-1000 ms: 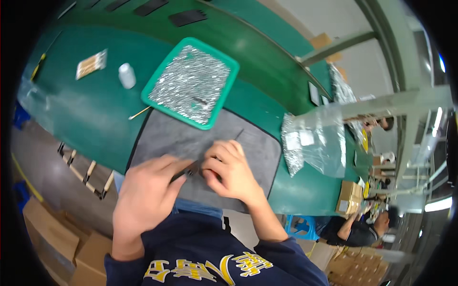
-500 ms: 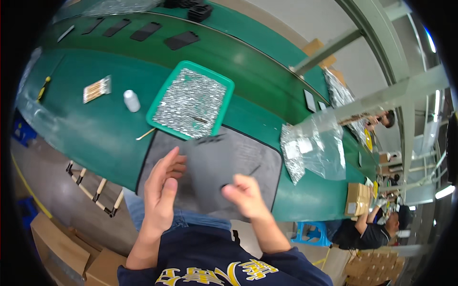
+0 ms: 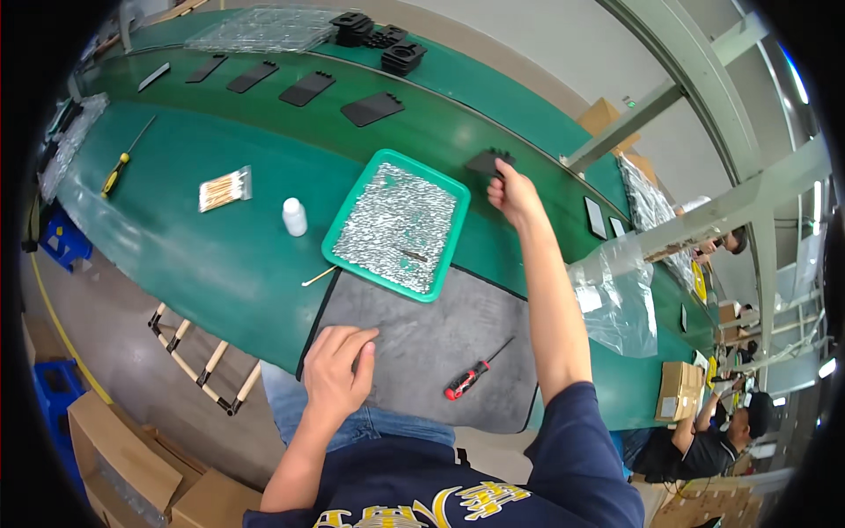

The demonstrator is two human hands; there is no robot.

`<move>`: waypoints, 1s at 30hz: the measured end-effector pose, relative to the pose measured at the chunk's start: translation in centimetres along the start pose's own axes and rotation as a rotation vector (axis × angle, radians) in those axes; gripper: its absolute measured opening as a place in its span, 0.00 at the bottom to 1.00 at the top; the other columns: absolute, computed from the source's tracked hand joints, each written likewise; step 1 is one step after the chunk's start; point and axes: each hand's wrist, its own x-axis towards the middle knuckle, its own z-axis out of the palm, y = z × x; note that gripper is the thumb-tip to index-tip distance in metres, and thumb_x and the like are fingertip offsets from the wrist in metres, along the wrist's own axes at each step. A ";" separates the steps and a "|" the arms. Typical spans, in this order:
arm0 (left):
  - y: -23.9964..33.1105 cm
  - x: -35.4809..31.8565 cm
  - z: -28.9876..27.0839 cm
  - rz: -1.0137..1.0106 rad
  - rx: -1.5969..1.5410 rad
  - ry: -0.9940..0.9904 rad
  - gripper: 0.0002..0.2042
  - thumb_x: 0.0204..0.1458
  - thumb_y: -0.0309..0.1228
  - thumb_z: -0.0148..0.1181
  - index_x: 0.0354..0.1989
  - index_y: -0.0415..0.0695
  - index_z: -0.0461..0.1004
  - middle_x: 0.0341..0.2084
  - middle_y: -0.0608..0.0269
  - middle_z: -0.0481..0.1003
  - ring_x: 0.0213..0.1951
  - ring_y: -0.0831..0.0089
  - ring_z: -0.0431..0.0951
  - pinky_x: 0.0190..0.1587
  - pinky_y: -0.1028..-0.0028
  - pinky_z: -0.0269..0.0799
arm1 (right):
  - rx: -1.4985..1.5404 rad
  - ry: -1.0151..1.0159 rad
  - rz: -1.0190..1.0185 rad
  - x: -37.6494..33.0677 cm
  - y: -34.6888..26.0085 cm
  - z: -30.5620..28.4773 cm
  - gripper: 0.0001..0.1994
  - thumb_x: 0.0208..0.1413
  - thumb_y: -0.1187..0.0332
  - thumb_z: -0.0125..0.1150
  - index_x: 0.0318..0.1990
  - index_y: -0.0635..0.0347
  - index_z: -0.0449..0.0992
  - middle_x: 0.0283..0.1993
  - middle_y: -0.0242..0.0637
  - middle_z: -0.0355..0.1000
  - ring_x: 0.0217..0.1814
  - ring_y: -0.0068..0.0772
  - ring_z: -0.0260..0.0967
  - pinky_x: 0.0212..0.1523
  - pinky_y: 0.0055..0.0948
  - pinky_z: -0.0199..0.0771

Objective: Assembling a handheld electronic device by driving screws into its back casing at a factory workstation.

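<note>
My right hand [image 3: 515, 198] is stretched far out, closed on the near edge of a thin black panel [image 3: 487, 162] with small prongs along one side. The panel is at the green belt [image 3: 440, 132] beyond the tray; whether it touches the surface I cannot tell. At the left edge of the grey mat [image 3: 414, 321], my left hand [image 3: 341, 370] hovers or rests with loosely bent fingers, thumb apart, holding nothing. A red and black screwdriver [image 3: 466, 380] lies on the mat. Partly over the mat's far edge sits a green tray [image 3: 332, 242] full of small silvery pieces, with dark tweezers [image 3: 414, 255] on them.
Left of the tray stand a white bottle [image 3: 295, 217], a bag of cotton swabs [image 3: 225, 188] and a yellow-handled screwdriver [image 3: 116, 173]. Several black panels [image 3: 307, 88] line the belt. A clear plastic bag [image 3: 620, 304] lies right, near a cardboard box [image 3: 679, 391] and a seated co-worker [image 3: 704, 444].
My right hand has carried the black panel from above the mat forward and right to the belt. My left hand has come down toward the mat, uncovering the red and black screwdriver.
</note>
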 end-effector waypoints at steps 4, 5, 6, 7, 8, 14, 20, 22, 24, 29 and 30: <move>0.3 -0.3 -0.3 -0.019 -0.041 -0.008 0.10 0.47 0.21 0.59 0.38 0.40 0.80 0.33 0.59 0.77 0.33 0.61 0.74 0.38 0.67 0.71 | -0.053 0.046 0.018 4.4 1.4 -2.4 0.16 0.64 0.56 0.54 0.40 0.63 0.76 0.30 0.36 0.73 0.27 0.27 0.68 0.27 0.25 0.69; 0.1 -0.2 -0.4 -0.008 -0.032 -0.012 0.10 0.46 0.21 0.59 0.38 0.40 0.80 0.33 0.60 0.77 0.32 0.61 0.74 0.38 0.67 0.71 | -0.175 0.122 -0.029 5.5 2.0 -3.8 0.17 0.63 0.55 0.55 0.42 0.63 0.76 0.32 0.38 0.74 0.30 0.30 0.69 0.30 0.27 0.71; 0.0 -0.2 -0.3 0.000 -0.027 -0.014 0.10 0.46 0.21 0.60 0.38 0.41 0.80 0.34 0.60 0.77 0.32 0.62 0.74 0.38 0.67 0.71 | -0.304 0.199 -0.074 6.5 2.5 -5.5 0.18 0.62 0.54 0.56 0.44 0.63 0.76 0.34 0.40 0.76 0.32 0.33 0.71 0.34 0.29 0.72; 0.0 -0.1 0.0 0.008 -0.024 -0.016 0.10 0.46 0.21 0.60 0.38 0.41 0.80 0.34 0.61 0.77 0.32 0.62 0.74 0.37 0.68 0.71 | -0.436 0.276 -0.116 7.3 2.9 -7.3 0.20 0.61 0.53 0.56 0.46 0.63 0.76 0.36 0.42 0.77 0.35 0.36 0.73 0.37 0.31 0.74; 0.1 0.0 0.1 0.003 -0.037 -0.021 0.10 0.46 0.21 0.60 0.38 0.41 0.80 0.34 0.61 0.77 0.32 0.62 0.74 0.37 0.68 0.71 | -0.568 0.335 -0.155 7.9 3.1 -8.3 0.22 0.59 0.52 0.57 0.49 0.64 0.76 0.39 0.43 0.78 0.38 0.39 0.75 0.41 0.34 0.76; -0.4 0.7 0.3 0.003 -0.042 -0.071 0.10 0.44 0.22 0.60 0.37 0.41 0.80 0.34 0.62 0.77 0.33 0.62 0.75 0.38 0.68 0.72 | -1.251 0.516 -0.245 8.8 1.3 -14.0 0.22 0.56 0.54 0.57 0.50 0.62 0.77 0.45 0.48 0.79 0.48 0.50 0.77 0.50 0.40 0.76; -1.2 0.4 -0.6 0.006 0.041 -0.063 0.10 0.43 0.24 0.63 0.36 0.45 0.80 0.32 0.64 0.78 0.31 0.65 0.77 0.35 0.71 0.73 | -1.229 0.293 -0.310 9.2 0.0 -12.5 0.22 0.57 0.54 0.58 0.51 0.63 0.77 0.45 0.47 0.78 0.47 0.46 0.75 0.49 0.38 0.75; -1.2 0.4 -0.2 0.031 0.038 0.019 0.08 0.43 0.25 0.62 0.33 0.45 0.81 0.29 0.66 0.79 0.28 0.65 0.76 0.33 0.70 0.73 | -1.109 0.099 -0.358 7.9 -1.0 -12.5 0.22 0.57 0.54 0.58 0.51 0.63 0.76 0.44 0.46 0.78 0.46 0.44 0.75 0.48 0.37 0.75; -1.1 0.3 0.0 0.013 -0.006 0.051 0.07 0.43 0.25 0.64 0.33 0.46 0.81 0.29 0.66 0.78 0.28 0.67 0.76 0.31 0.74 0.73 | -0.983 -0.074 -0.393 5.3 -1.9 -11.6 0.22 0.58 0.55 0.58 0.51 0.63 0.76 0.44 0.45 0.78 0.46 0.43 0.75 0.48 0.36 0.75; -0.8 0.7 -0.6 0.058 0.032 0.074 0.04 0.53 0.26 0.61 0.33 0.40 0.78 0.31 0.60 0.76 0.34 0.64 0.78 0.36 0.72 0.74 | -0.753 -0.298 -0.433 1.0 -2.6 -6.7 0.21 0.59 0.55 0.59 0.51 0.63 0.76 0.43 0.44 0.77 0.45 0.40 0.73 0.47 0.34 0.74; -0.9 -0.1 0.0 0.032 0.031 0.070 0.03 0.52 0.26 0.60 0.33 0.40 0.78 0.31 0.61 0.76 0.33 0.64 0.77 0.36 0.72 0.74 | -0.727 -0.314 -0.434 1.5 -2.1 -5.3 0.21 0.59 0.55 0.59 0.51 0.63 0.76 0.43 0.44 0.77 0.45 0.39 0.73 0.47 0.33 0.74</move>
